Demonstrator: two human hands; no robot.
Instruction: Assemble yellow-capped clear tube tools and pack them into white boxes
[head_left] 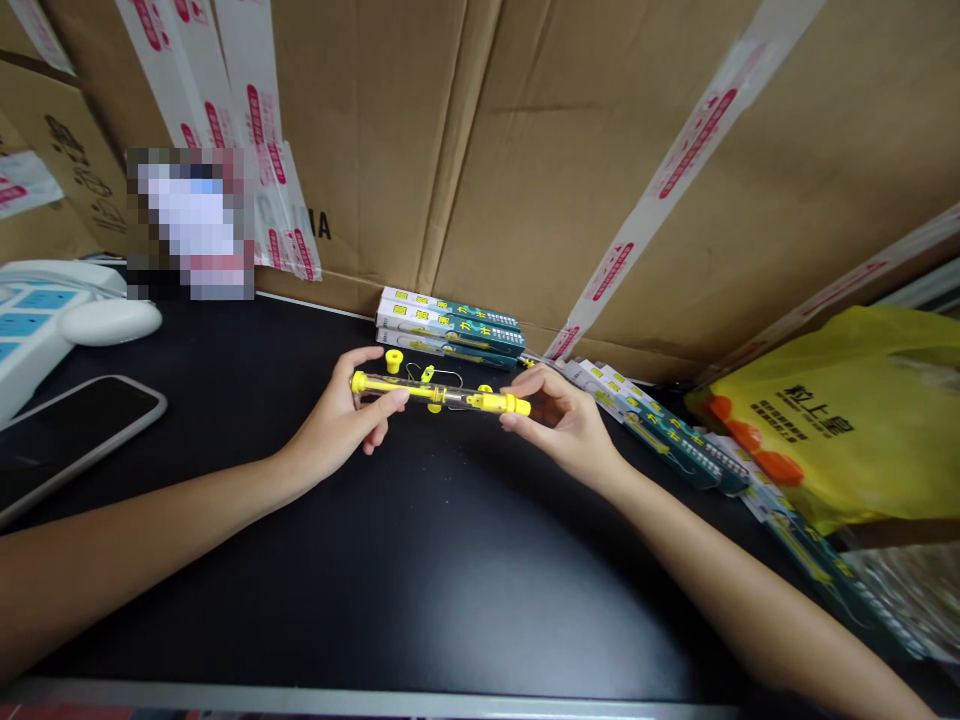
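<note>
A slim clear tube with yellow parts inside and yellow ends (450, 397) is held level above the black table (420, 580). My left hand (346, 410) has its fingers and thumb around the tube's left part. At the other end, my right hand (559, 420) pinches the yellow end piece between thumb and fingers. Just behind the tube lie a small yellow cap (394, 361), a small yellow piece with a bent wire (427, 373), and other small yellow pieces partly hidden by the tube.
Narrow printed boxes (450, 330) are stacked at the back against large cardboard (375, 150). More boxes (660, 430) run down the right, beside a yellow bag (862, 410). On the left are a phone (75, 440), a white power strip (37, 320) and a white rounded object (109, 322).
</note>
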